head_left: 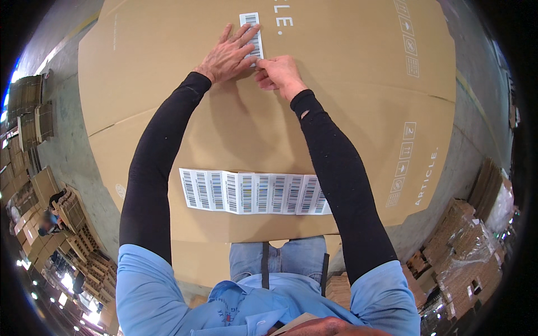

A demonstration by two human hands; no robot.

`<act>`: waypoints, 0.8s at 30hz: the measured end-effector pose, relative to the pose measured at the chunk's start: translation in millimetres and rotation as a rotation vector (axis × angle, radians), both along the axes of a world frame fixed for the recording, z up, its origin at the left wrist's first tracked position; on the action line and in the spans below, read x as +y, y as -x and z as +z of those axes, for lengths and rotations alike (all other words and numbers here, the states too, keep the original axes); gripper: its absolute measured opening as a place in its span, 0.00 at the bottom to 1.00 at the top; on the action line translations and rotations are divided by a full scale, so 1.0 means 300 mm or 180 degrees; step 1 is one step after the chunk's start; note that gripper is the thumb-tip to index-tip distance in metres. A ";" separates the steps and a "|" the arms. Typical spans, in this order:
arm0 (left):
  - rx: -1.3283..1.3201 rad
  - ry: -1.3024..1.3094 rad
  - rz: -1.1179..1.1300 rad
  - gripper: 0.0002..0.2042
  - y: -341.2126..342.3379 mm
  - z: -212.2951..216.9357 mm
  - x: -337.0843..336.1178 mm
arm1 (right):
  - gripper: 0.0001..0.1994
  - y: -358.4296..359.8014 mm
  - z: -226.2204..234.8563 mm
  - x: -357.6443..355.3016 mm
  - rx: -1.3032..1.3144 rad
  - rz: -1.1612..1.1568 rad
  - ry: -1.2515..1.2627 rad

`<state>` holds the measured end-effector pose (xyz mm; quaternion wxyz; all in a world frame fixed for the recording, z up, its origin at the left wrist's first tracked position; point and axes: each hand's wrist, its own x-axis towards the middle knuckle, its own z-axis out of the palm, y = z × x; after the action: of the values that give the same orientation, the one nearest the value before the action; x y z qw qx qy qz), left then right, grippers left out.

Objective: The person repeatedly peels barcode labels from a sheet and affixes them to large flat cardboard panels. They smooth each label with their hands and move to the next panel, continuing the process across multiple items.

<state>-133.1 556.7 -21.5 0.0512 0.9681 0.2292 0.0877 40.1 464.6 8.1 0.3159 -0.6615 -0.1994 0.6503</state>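
Big flattened cardboard box [314, 112] fills the view, strip of barcode labels [255, 193] near me. At the far side, left hand [228, 55] lies flat, fingers spread, on a barcode sticker [252, 35]; right hand [281, 73] pinches its near edge. Thin, floppy, tacky stuff, probably best handled by the corners.

A worker's left hand [228, 55] lay flat, fingers spread, on a white barcode label [252, 35] atop a large flattened cardboard carton [347, 106], while the right hand [280, 73] pinched the label's lower edge. A strip of barcode labels [255, 193] rested on the carton nearer the body, between black-sleeved forearms. Stacked cardboard [33, 112] stood on the floor at left.
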 end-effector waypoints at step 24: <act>-0.0082 0.0638 -0.1128 0.26 0.104 0.081 -0.244 | 0.13 -0.333 -0.175 -0.339 -0.2848 -0.0951 -0.2380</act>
<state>-164.1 483.3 2.9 0.1649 0.9821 0.0621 0.0665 140.1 362.9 -44.3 0.5005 -0.7359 -0.4331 0.1431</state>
